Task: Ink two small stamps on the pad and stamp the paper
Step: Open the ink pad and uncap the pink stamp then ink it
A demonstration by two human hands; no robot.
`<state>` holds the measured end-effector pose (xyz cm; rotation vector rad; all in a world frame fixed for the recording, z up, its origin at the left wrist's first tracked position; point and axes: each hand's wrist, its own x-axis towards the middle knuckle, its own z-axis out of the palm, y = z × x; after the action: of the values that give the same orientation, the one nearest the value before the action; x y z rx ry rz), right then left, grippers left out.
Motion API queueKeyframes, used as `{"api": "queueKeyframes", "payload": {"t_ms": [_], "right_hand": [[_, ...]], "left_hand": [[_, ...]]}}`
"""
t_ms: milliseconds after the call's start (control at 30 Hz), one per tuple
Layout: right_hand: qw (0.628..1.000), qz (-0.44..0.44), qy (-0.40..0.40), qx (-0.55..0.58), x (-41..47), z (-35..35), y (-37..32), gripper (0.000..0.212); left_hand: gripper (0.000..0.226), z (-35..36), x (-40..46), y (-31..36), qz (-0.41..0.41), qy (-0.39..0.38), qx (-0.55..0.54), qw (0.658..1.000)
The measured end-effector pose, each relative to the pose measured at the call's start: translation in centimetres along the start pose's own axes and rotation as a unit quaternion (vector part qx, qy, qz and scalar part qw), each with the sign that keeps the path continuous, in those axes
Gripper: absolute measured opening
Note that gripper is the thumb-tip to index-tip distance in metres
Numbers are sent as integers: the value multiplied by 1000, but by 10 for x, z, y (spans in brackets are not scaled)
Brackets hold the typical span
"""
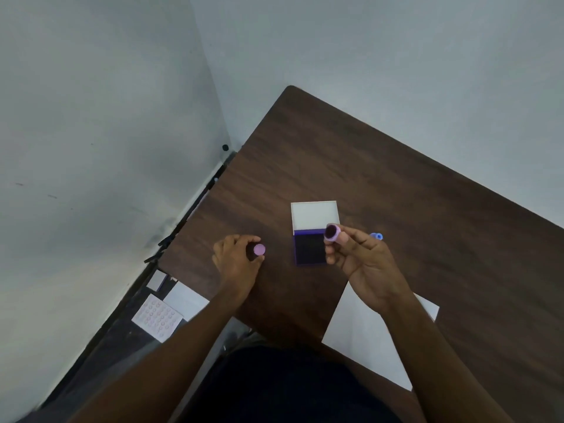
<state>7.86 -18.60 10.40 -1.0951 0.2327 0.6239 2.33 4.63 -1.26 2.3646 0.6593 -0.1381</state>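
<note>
- Two pink stamps: your left hand (236,260) clamps one (259,249) near the table's (396,178) left edge.
- Your right hand (357,257) pinches the other (332,232), inked face up, above the open ink pad (309,248).

One head-worn camera looks steeply down and forward from above the seated person, tilted so the dark brown wooden table (396,184) runs diagonally. It sits close over both forearms; pale grey walls (91,102) fill the upper frame.
</note>
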Motion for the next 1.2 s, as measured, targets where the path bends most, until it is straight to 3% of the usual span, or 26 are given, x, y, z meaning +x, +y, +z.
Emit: {"api": "queueKeyframes", "payload": {"t_ms": [300, 367, 433, 533, 667, 767, 1200], "right_hand": [[989, 28, -63, 130, -9, -2, 1, 34], [984, 25, -72, 162, -10, -2, 1, 35], [979, 27, -82, 185, -12, -2, 0, 34], [973, 31, -94, 208, -16, -4, -1, 36], [972, 28, -104, 207, -20, -4, -3, 45], [972, 26, -115, 202, -22, -6, -2, 42], [938, 51, -136, 314, -20, -5, 11, 43]], "left_hand": [[35, -56, -42, 110, 175, -24, -161, 971], [48, -66, -47, 128, 221, -39, -166, 960], [59, -70, -50, 142, 225, -61, -139, 962], [56, -74, -56, 157, 228, -79, -140, 960], [41, -77, -59, 164, 286, -54, -186, 938], [45, -73, -60, 165, 281, -28, -143, 949], [45, -82, -66, 178, 336, 13, -91, 937]]}}
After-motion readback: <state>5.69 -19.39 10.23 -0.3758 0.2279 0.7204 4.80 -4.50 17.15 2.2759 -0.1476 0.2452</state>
